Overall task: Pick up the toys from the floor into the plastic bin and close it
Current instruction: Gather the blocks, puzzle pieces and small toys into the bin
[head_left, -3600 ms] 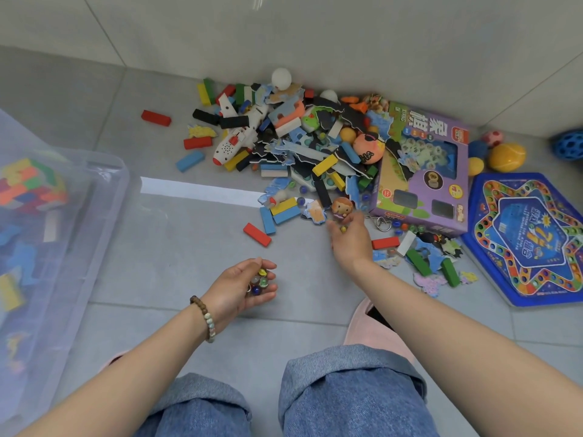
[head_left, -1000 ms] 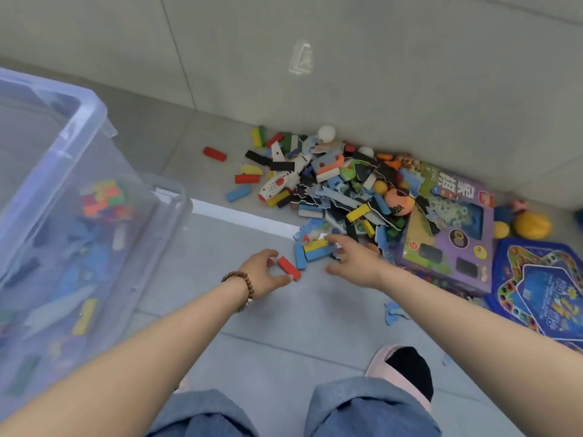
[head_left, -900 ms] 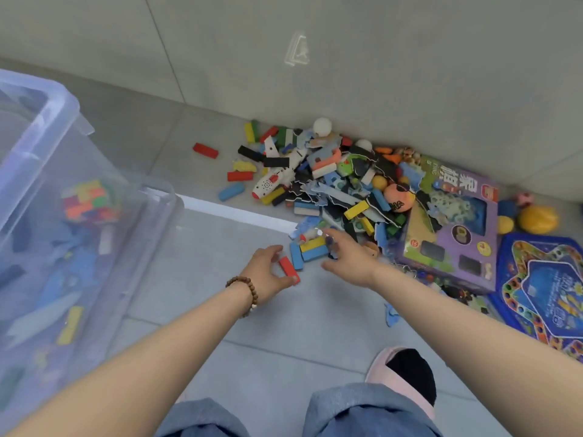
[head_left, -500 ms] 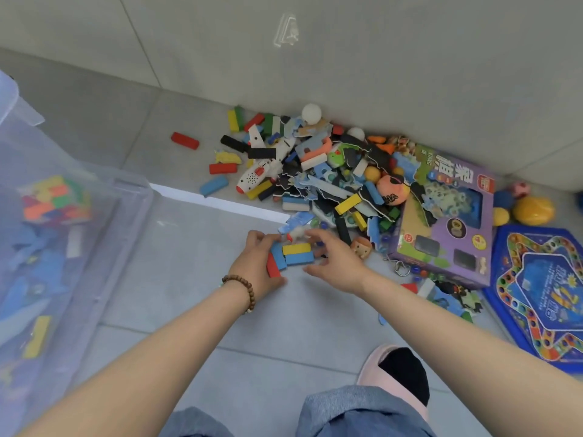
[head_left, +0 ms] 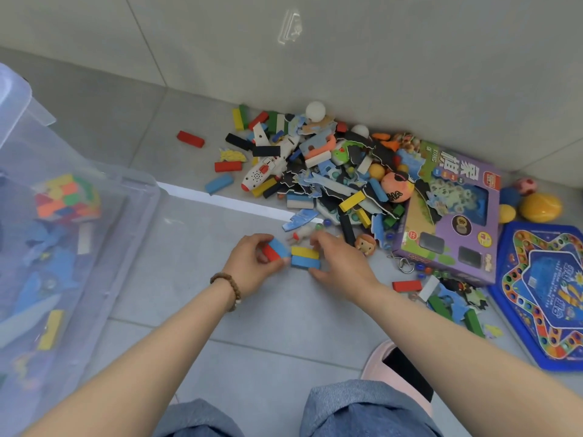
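- Two blocks, a red block (head_left: pixel 270 253) and a light blue block (head_left: pixel 280 247), are being gripped together by the left hand (head_left: pixel 252 263), with its fingers curling over them and the thumb pressing from the near side.
- A bead bracelet (head_left: pixel 232 288) is sitting on that wrist.
- The right hand (head_left: pixel 337 263) is pinching a yellow block (head_left: pixel 305 252) stacked on a blue block (head_left: pixel 305 262), fingers on the far edge and thumb on the near edge.
- Both pairs are sitting just beside each other, low at the grey floor (head_left: pixel 284 326). Whether they are resting on it I cannot tell.
- The plastic bin (head_left: pixel 148 197) is standing at the left, showing a colourful cube (head_left: pixel 67 197) and blue pieces through its clear wall.
- The toy pile (head_left: pixel 331 171) is lying against the wall just beyond the hands, with a toy plane (head_left: pixel 268 165), a white ball (head_left: pixel 315 110) and an orange ball (head_left: pixel 396 187) in it.
- A doll head (head_left: pixel 365 244) is lying near the right hand.
- A purple box (head_left: pixel 451 216) is lying to the right of the pile, with a blue game board (head_left: pixel 549 294) beside it and a yellow egg (head_left: pixel 541 207) near the wall.
- A pink slipper (head_left: pixel 378 361) is showing beside the denim knees.
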